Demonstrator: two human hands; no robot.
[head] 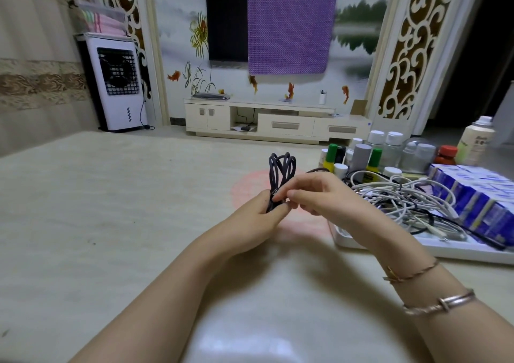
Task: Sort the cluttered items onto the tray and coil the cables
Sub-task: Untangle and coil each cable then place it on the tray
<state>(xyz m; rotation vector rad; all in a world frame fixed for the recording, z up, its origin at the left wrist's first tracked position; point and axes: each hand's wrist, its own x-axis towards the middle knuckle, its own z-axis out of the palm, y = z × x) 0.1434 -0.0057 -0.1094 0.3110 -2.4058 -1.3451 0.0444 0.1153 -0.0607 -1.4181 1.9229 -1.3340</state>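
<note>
**Black cable half bundled, the loops could still spring loose**

Head view: the left hand (261, 209) is clamped around the waist of a black cable (281, 172), which is folded into a bunch of loops standing upright above the fist, over the pale table (111, 209). The right hand (314, 193) is closed in a pinch at the same waist, fingertips touching the cable just above the left fingers, seemingly working the loose end around the bundle.

What could go wrong, as I judge it: the loops fan apart at the top, so if the left grip slackens while the right hand winds or tucks the end, the bundle may open and need folding again. A wrap left too loose would let it uncoil once set down. The white tray (417, 248) lies just to the right, and its tangle of white cables (400, 198) rises near the right wrist; a careless sweep could snag a strand and drag it off

Counts: one black cable in hand; one tray; two hands; two bracelets (439, 303) on the right wrist. The white cables are too knotted to count, with at least one dark cable among them. The bottles (361, 156) behind number roughly a dozen, some hidden. The blue boxes (478, 195) form several packed rows, not countable
</note>
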